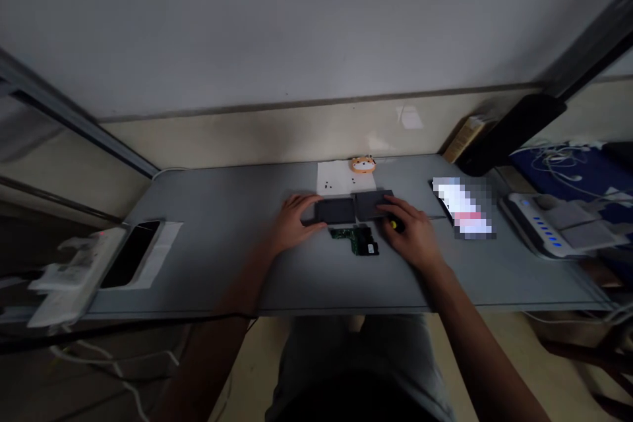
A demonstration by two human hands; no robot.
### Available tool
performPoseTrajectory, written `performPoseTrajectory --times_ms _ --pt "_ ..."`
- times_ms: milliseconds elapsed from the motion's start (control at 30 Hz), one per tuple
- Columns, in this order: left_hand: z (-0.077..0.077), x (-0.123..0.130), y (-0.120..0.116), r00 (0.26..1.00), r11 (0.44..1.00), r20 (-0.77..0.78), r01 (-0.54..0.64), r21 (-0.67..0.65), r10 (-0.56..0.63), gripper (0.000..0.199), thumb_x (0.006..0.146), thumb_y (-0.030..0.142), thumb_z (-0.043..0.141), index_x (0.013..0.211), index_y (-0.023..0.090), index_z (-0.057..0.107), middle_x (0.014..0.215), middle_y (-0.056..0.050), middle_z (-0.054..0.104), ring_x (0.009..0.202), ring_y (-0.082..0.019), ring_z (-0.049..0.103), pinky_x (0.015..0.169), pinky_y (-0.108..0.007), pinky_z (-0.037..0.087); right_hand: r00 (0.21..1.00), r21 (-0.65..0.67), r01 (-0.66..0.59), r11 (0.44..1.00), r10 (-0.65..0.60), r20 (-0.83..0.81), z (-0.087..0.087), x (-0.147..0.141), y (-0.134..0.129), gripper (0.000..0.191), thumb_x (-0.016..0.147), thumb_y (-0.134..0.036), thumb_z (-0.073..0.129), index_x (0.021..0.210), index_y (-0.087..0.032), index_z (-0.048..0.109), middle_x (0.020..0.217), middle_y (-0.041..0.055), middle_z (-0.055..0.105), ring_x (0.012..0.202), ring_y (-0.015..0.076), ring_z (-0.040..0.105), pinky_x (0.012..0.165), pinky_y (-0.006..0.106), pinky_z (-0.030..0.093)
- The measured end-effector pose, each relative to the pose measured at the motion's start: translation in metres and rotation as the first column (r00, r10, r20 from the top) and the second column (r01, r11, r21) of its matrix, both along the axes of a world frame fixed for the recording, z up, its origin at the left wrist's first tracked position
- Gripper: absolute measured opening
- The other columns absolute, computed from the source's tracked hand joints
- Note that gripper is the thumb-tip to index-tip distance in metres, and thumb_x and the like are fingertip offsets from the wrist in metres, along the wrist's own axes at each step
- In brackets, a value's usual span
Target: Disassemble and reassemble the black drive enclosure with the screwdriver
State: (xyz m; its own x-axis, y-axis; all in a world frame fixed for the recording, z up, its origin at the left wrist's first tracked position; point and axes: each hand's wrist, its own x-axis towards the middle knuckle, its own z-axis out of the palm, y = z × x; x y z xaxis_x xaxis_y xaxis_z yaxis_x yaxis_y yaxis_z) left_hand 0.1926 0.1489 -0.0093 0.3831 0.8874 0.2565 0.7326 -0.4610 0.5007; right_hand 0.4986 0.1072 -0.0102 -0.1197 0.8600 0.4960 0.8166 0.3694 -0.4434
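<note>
My left hand (291, 223) rests on the grey table (212, 257) and touches the left edge of a dark rectangular case (336, 210). A second dark case (372, 204) lies right beside it. My right hand (414, 232) lies over that second case's near right corner, fingers curled around a small tool with a yellow and black handle (394, 225). Just in front of the cases lies a green circuit board (355, 239) with a black part on its right end.
A white paper sheet (341, 177) with tiny black screws lies behind the cases, with an orange animal-shaped figure (363, 163) on it. A black phone (129, 254) lies at the left, a blurred-out item (465, 208) and a white device with blue lights (541, 227) at the right.
</note>
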Motion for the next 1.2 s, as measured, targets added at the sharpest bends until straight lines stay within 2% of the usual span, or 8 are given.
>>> performPoseTrajectory --times_ms 233,500,700,833,933,1033,1200 --pt "0.002 0.001 0.000 1.000 1.000 -0.008 -0.001 -0.013 0.001 0.056 0.086 0.033 0.082 0.138 0.026 0.063 0.136 -0.008 0.070 0.131 -0.031 0.059 0.114 -0.050 0.045 1.000 0.010 0.014 1.000 -0.014 0.003 0.001 -0.002 -0.001 0.030 0.090 -0.020 0.060 0.113 -0.027 0.077 0.134 0.0078 0.075 0.116 0.0300 0.075 0.087 0.047 0.060" --pt "0.001 0.002 0.001 0.999 0.999 0.001 -0.033 -0.035 0.033 0.054 0.085 0.036 0.083 0.135 0.030 0.065 0.132 -0.005 0.072 0.128 -0.030 0.061 0.113 -0.048 0.047 1.000 0.011 0.017 1.000 -0.017 -0.006 0.001 -0.001 -0.002 0.030 0.092 -0.021 0.057 0.112 -0.028 0.078 0.134 0.0080 0.075 0.116 0.0295 0.074 0.088 0.046 0.060" --pt "0.001 0.002 0.000 0.999 0.998 -0.019 -0.029 -0.051 0.028 0.056 0.085 0.034 0.083 0.138 0.029 0.064 0.134 -0.007 0.071 0.129 -0.031 0.060 0.112 -0.047 0.047 1.000 0.043 0.006 0.999 -0.006 -0.003 0.004 -0.001 -0.001 0.025 0.094 -0.026 0.058 0.109 -0.025 0.077 0.132 0.0118 0.074 0.114 0.0311 0.074 0.088 0.048 0.059" --pt "0.004 0.003 -0.002 0.999 0.998 -0.025 -0.026 -0.061 0.024 0.059 0.085 0.034 0.083 0.140 0.030 0.062 0.134 -0.006 0.070 0.131 -0.031 0.058 0.113 -0.047 0.046 0.998 0.127 -0.058 0.990 0.056 0.019 0.011 -0.007 -0.008 0.020 0.096 -0.026 0.058 0.106 -0.025 0.076 0.126 0.0113 0.074 0.110 0.0275 0.074 0.085 0.042 0.057" --pt "0.005 0.003 -0.002 0.999 0.996 -0.021 -0.028 -0.079 0.027 0.059 0.085 0.035 0.083 0.139 0.030 0.062 0.132 -0.007 0.071 0.132 -0.031 0.058 0.113 -0.047 0.047 0.986 0.178 -0.162 0.971 0.153 0.064 0.015 -0.015 -0.023 0.017 0.096 -0.023 0.058 0.102 -0.023 0.074 0.113 0.0104 0.076 0.103 0.0250 0.073 0.080 0.038 0.055" --pt "0.005 0.002 -0.002 1.000 0.996 -0.004 -0.026 -0.089 0.026 0.059 0.085 0.036 0.083 0.139 0.029 0.062 0.131 -0.006 0.071 0.131 -0.031 0.058 0.112 -0.047 0.048 0.950 0.131 -0.292 0.947 0.272 0.152 0.012 -0.023 -0.038 0.016 0.097 -0.023 0.059 0.106 -0.023 0.073 0.114 0.0110 0.076 0.098 0.0240 0.073 0.079 0.037 0.056" --pt "0.006 0.002 -0.003 1.000 0.998 0.001 -0.007 -0.067 0.008 0.058 0.085 0.036 0.082 0.139 0.029 0.062 0.136 -0.006 0.068 0.132 -0.031 0.056 0.115 -0.048 0.046 0.929 0.008 -0.306 0.952 0.296 0.221 0.010 -0.026 -0.048 0.019 0.095 -0.029 0.065 0.111 -0.021 0.069 0.127 0.0168 0.070 0.108 0.0298 0.072 0.089 0.045 0.060"
